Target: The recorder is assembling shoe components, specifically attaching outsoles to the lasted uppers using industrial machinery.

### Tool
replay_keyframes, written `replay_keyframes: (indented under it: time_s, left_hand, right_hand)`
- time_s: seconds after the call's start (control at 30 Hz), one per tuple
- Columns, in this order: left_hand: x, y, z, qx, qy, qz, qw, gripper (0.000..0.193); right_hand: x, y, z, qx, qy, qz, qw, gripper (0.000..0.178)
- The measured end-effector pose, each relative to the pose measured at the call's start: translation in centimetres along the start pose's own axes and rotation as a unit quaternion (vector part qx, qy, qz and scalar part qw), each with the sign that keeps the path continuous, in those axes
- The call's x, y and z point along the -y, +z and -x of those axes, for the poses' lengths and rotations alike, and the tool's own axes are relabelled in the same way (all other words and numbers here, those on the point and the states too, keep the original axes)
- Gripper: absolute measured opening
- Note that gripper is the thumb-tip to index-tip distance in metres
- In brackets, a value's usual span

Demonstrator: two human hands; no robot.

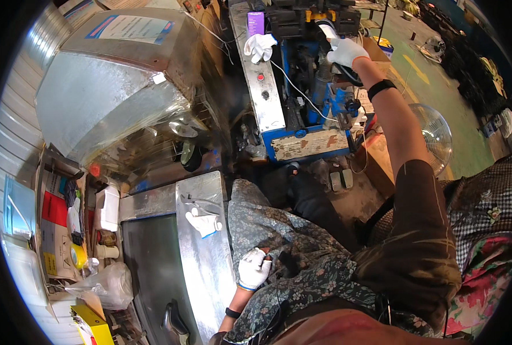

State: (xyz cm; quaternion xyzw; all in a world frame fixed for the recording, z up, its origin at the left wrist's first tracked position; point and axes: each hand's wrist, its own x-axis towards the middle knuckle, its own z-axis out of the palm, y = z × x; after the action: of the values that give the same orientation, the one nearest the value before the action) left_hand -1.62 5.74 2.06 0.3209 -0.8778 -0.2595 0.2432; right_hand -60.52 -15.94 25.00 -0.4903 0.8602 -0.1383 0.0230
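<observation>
My right hand (348, 53), in a white glove, reaches out to the far end of a blue and black machine (310, 109). Its fingers are bent against a pale, curved piece (327, 30) with a dark edge; I cannot tell what kind of thing it is. My left hand (253, 270), also gloved, rests low against my floral apron (279, 221). Its fingers are curled in, with reddish brown at their tips; whatever they may hold is hidden. A loose white glove (203, 222) lies on the metal ledge just left of it.
Another white glove (260, 48) lies on the machine's side panel, near a red button (260, 77). A large metal hood (118, 75) stands at the left, above a dark-topped bench (152, 270). A wire-caged fan (431, 138) is beyond my right arm. A white cable (302, 95) crosses the machine.
</observation>
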Motion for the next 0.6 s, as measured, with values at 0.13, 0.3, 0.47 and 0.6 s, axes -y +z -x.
replay_keyframes:
  time_s: [0.13, 0.3, 0.47, 0.6]
  left_hand:
    - [0.4, 0.2, 0.1, -0.008, -0.001, -0.010, 1.000, 0.019]
    - [0.3, 0.2, 0.1, 0.005, -0.016, -0.021, 1.000, 0.020]
    - [-0.4, -0.3, 0.0, 0.022, -0.031, -0.041, 0.998, 0.021]
    - [0.6, -2.6, 1.8, 0.016, -0.044, 0.004, 0.999, 0.030]
  right_hand:
    - [0.5, 1.0, 3.4, -0.060, 0.010, 0.082, 0.995, 0.079]
    - [-0.6, 2.9, 5.6, -0.135, -0.004, 0.026, 0.991, 0.073]
    - [-0.4, 2.0, 4.7, -0.158, -0.029, 0.072, 0.984, 0.066]
    - [-0.2, 1.3, 1.5, -0.081, -0.107, -0.001, 0.991, 0.070]
